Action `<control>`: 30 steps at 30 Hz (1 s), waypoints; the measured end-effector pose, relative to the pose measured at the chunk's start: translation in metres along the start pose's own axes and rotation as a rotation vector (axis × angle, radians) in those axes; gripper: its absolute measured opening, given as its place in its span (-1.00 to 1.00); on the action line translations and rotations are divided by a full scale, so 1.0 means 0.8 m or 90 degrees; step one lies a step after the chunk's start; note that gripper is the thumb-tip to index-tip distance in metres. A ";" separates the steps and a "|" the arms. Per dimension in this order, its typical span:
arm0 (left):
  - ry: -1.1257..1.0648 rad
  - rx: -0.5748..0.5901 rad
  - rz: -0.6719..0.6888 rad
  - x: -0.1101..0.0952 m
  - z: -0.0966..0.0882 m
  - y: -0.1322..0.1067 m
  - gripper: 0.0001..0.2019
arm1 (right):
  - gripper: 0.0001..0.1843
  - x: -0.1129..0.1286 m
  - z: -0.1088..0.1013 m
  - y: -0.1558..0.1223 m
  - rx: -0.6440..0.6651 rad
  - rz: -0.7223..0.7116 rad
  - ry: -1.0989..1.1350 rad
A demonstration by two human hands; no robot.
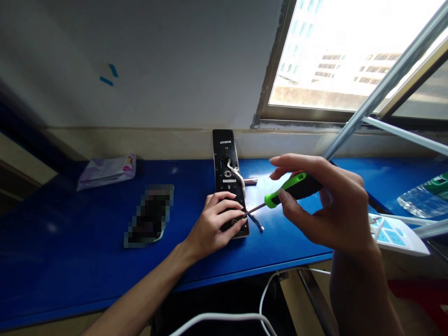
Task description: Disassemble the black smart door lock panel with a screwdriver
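A long black door lock panel (pixel 224 161) lies with its inner side up on the blue table, its far end near the wall. My left hand (pixel 222 217) is laid across the near half, fingers spread over the panel and fingertips at its right edge, holding it down. In my right hand (pixel 329 200) is a screwdriver (pixel 275 199) with a green and black handle, gripped between thumb and fingers. Its shaft slants down left, and the tip is beside my left fingertips at the panel's edge. A white cable (pixel 239 175) runs along the panel. What the tip touches is hidden.
Left on the blue table (pixel 87 233) are a blurred phone-like object (pixel 150 214) and a tissue pack (pixel 108 171). A dark wire end (pixel 257 221) pokes out right of the panel. A metal pole (pixel 381 88), plastic bottle (pixel 423 198) and white power strip (pixel 402 235) stand right.
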State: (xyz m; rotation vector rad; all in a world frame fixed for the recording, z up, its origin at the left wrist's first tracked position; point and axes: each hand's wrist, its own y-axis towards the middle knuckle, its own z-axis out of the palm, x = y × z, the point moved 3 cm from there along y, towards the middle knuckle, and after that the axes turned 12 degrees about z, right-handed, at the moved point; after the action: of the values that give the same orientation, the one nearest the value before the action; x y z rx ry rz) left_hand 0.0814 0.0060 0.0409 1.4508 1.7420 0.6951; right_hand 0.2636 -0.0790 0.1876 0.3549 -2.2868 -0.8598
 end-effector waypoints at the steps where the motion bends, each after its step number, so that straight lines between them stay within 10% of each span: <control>1: -0.003 -0.004 -0.001 -0.001 0.000 0.000 -0.94 | -0.54 0.000 0.000 0.000 0.000 0.000 0.001; 15: -0.065 -0.089 -0.009 0.005 -0.023 0.047 -0.91 | -0.58 -0.032 -0.037 -0.007 -0.112 0.068 -0.068; 18: -0.059 0.036 0.046 0.019 -0.019 0.091 -0.93 | -0.58 -0.046 -0.041 -0.005 -0.107 0.066 -0.149; 22: 0.040 0.385 0.149 0.045 0.031 0.135 -0.86 | -0.62 -0.071 -0.037 -0.003 -0.067 0.081 -0.195; 30: 0.059 0.483 0.174 0.083 0.129 0.144 -0.79 | -0.64 -0.096 -0.033 -0.008 -0.019 0.123 -0.191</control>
State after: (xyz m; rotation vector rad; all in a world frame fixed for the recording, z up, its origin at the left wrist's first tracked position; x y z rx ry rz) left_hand 0.2261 0.0890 0.0602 2.2207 2.0097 0.2225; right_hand 0.3383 -0.0620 0.1607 -0.0128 -2.5285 -0.8947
